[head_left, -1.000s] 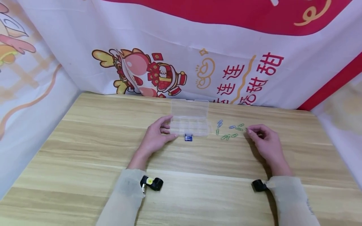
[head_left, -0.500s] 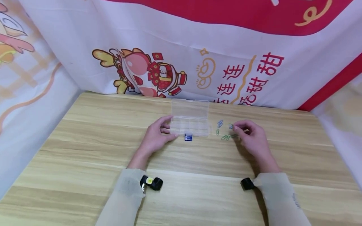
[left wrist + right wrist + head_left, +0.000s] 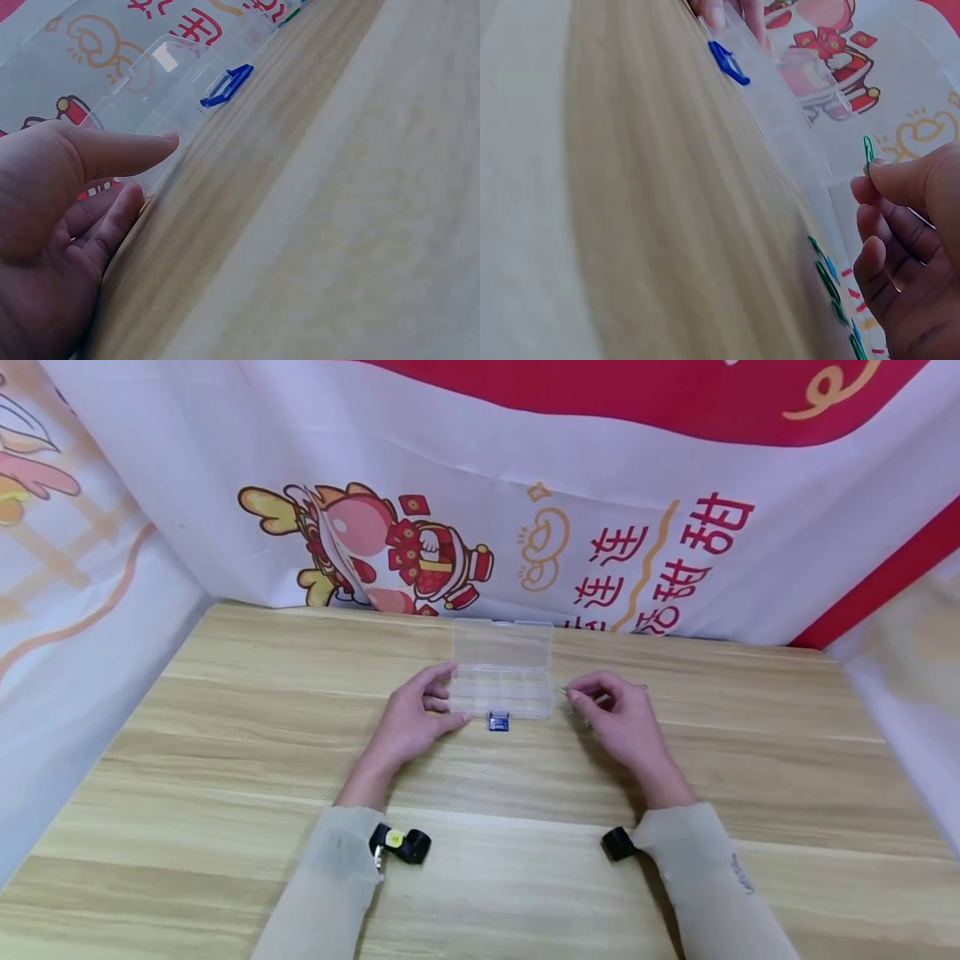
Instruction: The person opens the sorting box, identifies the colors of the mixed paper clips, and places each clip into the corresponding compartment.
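Observation:
A transparent plastic compartment box (image 3: 517, 681) stands on the table with its lid (image 3: 502, 643) raised at the back. Its blue latch (image 3: 498, 722) hangs at the front. My left hand (image 3: 408, 722) holds the box by its left end, thumb at the front corner and fingers along the side. Between thumb and index finger, my right hand (image 3: 622, 714) pinches a green paper clip (image 3: 868, 150), just beyond the box's right end. Below that hand in the right wrist view lie several green and blue paper clips (image 3: 827, 281); in the head view it mostly hides them.
The wooden table (image 3: 480, 860) reaches back to a printed cloth (image 3: 637, 485) hanging close behind the lid. More cloth hangs along the left and right sides. Each sleeve carries a black wrist camera, such as the left camera (image 3: 416, 847).
My right hand has moved left from the far side of the scattered paper clips to the box's right end, carrying a green paper clip. The left hand and box have stayed in place.

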Demonstrator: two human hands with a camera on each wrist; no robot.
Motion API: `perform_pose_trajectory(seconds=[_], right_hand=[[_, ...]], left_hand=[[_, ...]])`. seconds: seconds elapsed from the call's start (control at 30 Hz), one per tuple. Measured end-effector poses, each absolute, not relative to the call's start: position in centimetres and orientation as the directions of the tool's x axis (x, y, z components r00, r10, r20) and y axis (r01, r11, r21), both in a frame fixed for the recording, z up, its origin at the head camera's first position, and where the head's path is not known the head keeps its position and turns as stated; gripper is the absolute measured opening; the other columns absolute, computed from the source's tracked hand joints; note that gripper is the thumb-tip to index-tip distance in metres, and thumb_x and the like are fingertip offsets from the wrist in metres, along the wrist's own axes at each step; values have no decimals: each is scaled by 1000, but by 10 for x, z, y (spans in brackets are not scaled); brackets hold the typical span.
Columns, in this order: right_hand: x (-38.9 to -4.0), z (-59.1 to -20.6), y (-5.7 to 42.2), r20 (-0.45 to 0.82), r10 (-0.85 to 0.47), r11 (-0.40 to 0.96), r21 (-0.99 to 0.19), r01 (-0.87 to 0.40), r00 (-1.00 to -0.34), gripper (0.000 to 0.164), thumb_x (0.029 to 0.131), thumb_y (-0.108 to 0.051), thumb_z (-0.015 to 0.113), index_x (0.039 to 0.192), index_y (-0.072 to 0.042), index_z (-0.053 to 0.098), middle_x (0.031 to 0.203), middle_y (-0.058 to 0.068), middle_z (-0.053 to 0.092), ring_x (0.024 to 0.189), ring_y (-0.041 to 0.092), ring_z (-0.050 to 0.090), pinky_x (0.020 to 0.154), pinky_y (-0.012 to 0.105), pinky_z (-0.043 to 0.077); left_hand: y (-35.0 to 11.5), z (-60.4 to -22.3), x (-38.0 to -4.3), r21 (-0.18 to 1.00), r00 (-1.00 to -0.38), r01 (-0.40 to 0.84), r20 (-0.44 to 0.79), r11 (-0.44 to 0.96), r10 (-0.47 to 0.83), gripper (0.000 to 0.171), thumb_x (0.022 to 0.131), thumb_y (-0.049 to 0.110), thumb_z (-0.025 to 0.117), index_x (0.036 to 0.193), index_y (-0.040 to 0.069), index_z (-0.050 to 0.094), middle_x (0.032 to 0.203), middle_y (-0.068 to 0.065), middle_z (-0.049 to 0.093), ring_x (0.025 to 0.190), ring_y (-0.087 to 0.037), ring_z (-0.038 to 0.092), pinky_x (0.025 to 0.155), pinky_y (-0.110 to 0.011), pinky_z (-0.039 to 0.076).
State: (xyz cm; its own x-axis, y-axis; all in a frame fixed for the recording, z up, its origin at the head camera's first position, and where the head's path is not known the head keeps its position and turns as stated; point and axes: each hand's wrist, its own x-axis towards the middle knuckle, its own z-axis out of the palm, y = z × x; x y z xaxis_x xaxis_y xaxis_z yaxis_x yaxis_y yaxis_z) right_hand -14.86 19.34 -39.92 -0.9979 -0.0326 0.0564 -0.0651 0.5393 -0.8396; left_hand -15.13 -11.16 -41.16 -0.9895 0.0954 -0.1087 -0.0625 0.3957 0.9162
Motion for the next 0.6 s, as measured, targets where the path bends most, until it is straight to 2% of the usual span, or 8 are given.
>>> perform_pose_trajectory(seconds=[0.33, 0.6], right_hand=[[-148, -403, 176, 76, -60, 515, -852, -96, -995, 15, 104, -19, 72, 114, -9, 77, 108, 11, 76, 96, 21, 64, 82, 24, 53], [-143, -408, 171, 92, -27, 508, -856, -93, -995, 12, 103, -17, 73, 112, -11, 77, 105, 9, 75, 94, 21, 64, 81, 25, 53]], left_hand=[[-114, -410, -153, 917, -988, -69, -116, 392, 99, 79, 90, 10, 87, 159, 23, 53, 132, -15, 65, 115, -29, 65, 101, -42, 57], [-113, -411, -153, 915, -987, -63, -117, 399, 111, 79, 90, 10, 87, 160, 21, 51, 132, -14, 65, 115, -28, 65, 101, -40, 57]])
